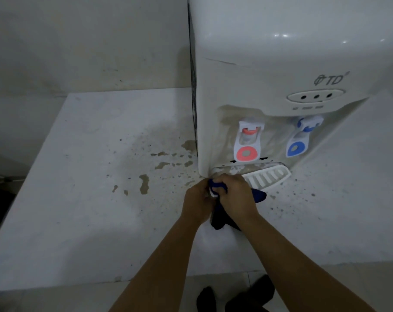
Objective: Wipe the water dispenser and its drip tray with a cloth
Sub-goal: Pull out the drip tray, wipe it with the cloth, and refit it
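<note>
Two hands at the front of a white water dispenser [281,64], both gripping one dark blue cloth [216,218].
Left hand [196,200]: fingers curled round the cloth's upper fold, just beside the dispenser's lower left corner.
Right hand [234,194]: closed over the cloth from above, at the left end of the drip tray [269,176]; cloth ends hang below and poke out to the right of it.
Drip tray: white, slotted, set at the dispenser's foot beneath the taps, soiled at the back.
Red tap [247,143] and blue tap [300,140]: side by side in the grimy recess.
Counter [78,199]: white, carrying the dispenser, marked with brown stains [144,183] left of the dispenser.
Wall [78,41]: pale, behind the counter.
</note>
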